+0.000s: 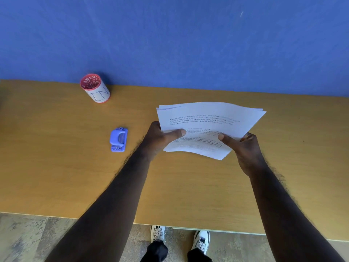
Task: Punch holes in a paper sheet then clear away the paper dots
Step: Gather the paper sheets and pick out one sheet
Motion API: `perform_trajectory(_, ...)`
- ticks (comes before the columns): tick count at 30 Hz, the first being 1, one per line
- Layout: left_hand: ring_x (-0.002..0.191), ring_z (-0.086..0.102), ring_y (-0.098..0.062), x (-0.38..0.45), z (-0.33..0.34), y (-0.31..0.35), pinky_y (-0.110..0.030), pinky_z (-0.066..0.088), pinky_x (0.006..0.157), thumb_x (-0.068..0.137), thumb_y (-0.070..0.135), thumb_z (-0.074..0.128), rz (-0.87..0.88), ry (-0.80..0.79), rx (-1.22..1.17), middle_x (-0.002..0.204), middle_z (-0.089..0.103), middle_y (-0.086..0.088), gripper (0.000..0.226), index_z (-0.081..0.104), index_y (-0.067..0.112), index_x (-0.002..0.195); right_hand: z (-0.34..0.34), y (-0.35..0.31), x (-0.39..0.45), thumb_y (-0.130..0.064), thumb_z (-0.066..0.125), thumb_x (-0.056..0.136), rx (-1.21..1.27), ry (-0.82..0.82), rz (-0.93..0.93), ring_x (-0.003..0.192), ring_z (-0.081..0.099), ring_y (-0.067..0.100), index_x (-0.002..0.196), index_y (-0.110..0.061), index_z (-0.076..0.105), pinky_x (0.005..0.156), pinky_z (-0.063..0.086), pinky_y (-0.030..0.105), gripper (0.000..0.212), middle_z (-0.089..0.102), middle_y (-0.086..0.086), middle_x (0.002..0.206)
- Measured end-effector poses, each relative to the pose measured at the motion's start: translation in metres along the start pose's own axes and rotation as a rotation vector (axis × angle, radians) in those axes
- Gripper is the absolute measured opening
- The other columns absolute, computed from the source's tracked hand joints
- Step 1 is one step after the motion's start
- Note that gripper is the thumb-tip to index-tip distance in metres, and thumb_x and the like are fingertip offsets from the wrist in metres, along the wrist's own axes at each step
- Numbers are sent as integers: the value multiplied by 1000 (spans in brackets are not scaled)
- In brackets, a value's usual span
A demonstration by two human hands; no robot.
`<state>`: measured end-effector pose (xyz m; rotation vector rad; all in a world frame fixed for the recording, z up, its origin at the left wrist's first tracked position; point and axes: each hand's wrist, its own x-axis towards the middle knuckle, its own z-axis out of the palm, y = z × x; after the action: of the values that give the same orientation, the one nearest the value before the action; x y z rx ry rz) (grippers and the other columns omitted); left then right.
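Note:
I hold a thin stack of white printed paper sheets (207,118) above the wooden table (56,176), right of centre. My left hand (160,138) grips the stack's left edge with the thumb on top. My right hand (243,146) grips its near right corner the same way. The sheets are fanned slightly at the far edge and bow upward. A small blue hole punch (118,139) lies on the table to the left of my left hand, apart from it.
A red cup with a white label (95,88) stands at the back left of the table, against the blue wall (170,38). The table's near edge runs across the bottom, with my shoes (157,234) on the floor below it.

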<state>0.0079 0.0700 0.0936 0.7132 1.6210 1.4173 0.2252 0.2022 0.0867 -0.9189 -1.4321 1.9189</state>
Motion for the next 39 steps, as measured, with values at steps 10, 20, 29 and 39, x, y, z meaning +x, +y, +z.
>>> perform_trajectory(10, 103, 71, -20, -1, 1, -6, -49, 54, 96, 73, 17, 81, -24, 51, -25, 108, 76, -1, 27, 77, 29, 97, 4, 5, 2, 6, 70, 84, 1, 37, 8, 104, 72, 22, 108, -16, 72, 89, 57, 34, 33, 77, 2, 111)
perform_trajectory(20, 95, 73, -18, 1, 11, -10, -41, 57, 88, 69, 19, 81, -42, 123, -48, 99, 78, 2, 22, 78, 30, 89, 1, 13, 6, 1, 73, 84, -38, 52, 29, 105, 71, 23, 106, -22, 73, 91, 55, 43, 32, 76, 2, 111)
perform_trajectory(29, 90, 74, -16, 4, 17, -13, -45, 58, 89, 80, 26, 78, -83, 222, -28, 94, 78, 4, 9, 77, 27, 89, -6, 26, 11, -12, 77, 84, -114, 95, 9, 116, 66, 27, 125, -18, 65, 98, 53, 54, 43, 71, 6, 124)
perform_trajectory(39, 113, 67, -24, 0, 28, -22, -40, 57, 89, 90, 11, 66, -144, 286, -609, 121, 71, -9, 25, 69, 18, 114, -6, 65, -16, -36, 63, 93, 223, 24, 396, 127, 59, 25, 138, -27, 54, 105, 46, 52, 47, 62, -1, 139)
